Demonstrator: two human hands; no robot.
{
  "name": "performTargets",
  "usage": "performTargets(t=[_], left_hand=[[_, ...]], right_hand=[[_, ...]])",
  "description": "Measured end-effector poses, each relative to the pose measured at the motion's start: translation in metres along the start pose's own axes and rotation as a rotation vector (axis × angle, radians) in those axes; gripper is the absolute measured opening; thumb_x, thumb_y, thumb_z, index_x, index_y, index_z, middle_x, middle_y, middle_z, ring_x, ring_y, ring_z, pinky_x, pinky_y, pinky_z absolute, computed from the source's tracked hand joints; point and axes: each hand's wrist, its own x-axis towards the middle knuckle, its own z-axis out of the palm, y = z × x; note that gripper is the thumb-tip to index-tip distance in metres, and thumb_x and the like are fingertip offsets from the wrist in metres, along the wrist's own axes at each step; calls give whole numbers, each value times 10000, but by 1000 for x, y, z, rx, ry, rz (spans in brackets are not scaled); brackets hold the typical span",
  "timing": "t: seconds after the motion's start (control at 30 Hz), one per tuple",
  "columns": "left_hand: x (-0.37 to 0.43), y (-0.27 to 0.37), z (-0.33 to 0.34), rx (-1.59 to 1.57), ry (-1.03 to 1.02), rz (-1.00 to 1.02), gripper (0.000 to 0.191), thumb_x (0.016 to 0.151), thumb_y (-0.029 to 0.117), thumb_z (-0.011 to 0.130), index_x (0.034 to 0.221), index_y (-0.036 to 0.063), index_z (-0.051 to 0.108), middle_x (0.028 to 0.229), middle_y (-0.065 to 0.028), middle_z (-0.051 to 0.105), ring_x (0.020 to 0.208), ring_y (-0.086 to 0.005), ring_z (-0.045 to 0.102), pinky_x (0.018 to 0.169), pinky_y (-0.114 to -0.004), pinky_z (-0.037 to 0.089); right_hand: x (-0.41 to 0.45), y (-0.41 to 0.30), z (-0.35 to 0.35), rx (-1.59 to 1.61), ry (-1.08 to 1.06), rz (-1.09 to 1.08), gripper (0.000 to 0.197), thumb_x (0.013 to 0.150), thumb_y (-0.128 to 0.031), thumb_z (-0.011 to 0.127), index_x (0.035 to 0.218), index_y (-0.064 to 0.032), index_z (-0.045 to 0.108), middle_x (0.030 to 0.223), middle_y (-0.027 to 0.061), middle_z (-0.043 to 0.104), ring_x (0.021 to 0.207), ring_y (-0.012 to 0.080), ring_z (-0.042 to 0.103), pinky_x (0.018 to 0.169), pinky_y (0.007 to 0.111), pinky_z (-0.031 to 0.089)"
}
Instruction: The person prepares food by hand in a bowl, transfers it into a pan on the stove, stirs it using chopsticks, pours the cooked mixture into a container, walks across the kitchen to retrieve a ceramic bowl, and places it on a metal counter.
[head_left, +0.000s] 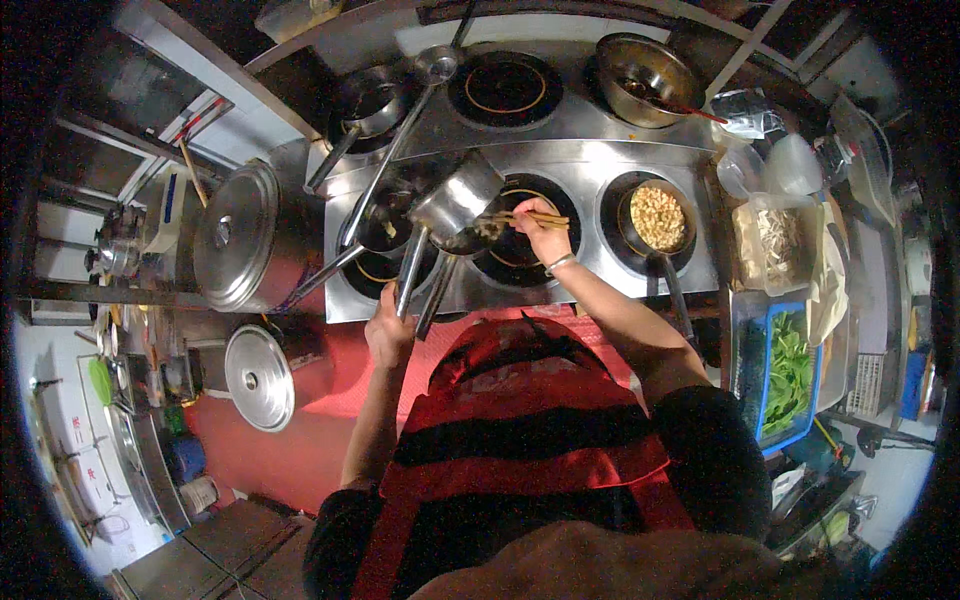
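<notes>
My left hand (391, 331) grips the handle of a steel saucepan (459, 196), which is tilted on its side over the stove. Wooden chopsticks (553, 220) are held in my right hand (547, 238), their tips at the saucepan's mouth. Under the tilted saucepan is a second pan, mostly hidden; its dark handle (436, 298) points towards me. Some pale food shows near the chopstick tips, too blurred to name. Left of these, another saucepan (386, 225) sits on a burner with a pale bit of food inside.
A pan of diced pale food (658, 216) stands on the right burner. A long-handled ladle (436, 66) lies across the left side. Large lidded pots (238, 234) flank the stove on the left. On the right are a tub of sliced food (780, 244) and a blue-rimmed basket of greens (787, 367).
</notes>
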Motion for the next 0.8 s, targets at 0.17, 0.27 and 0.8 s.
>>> performTargets(t=[0.17,0.27,0.8], left_hand=[[6,-27,-5,-189,-21,-2,514,773,61,582,1279,72,499,954,-191,644,841,-355,647,708,-412,509],[10,-51,-1,-426,-82,-19,478,796,59,594,1268,58,522,845,-86,620,729,-226,618,651,-325,486],[13,-21,-21,-923,-244,-286,365,873,154,626,1212,64,524,692,73,428,540,-38,388,470,-193,290]], right_hand=[[13,-51,15,-224,38,-201,84,888,-72,588,961,-36,610,875,58,619,775,141,606,737,263,483],[27,-64,33,-556,15,-467,96,878,-98,616,962,-52,612,894,110,604,837,260,627,736,320,499],[16,-60,46,-664,-311,-742,137,806,-5,639,897,-70,560,840,112,592,795,289,608,679,371,521]])
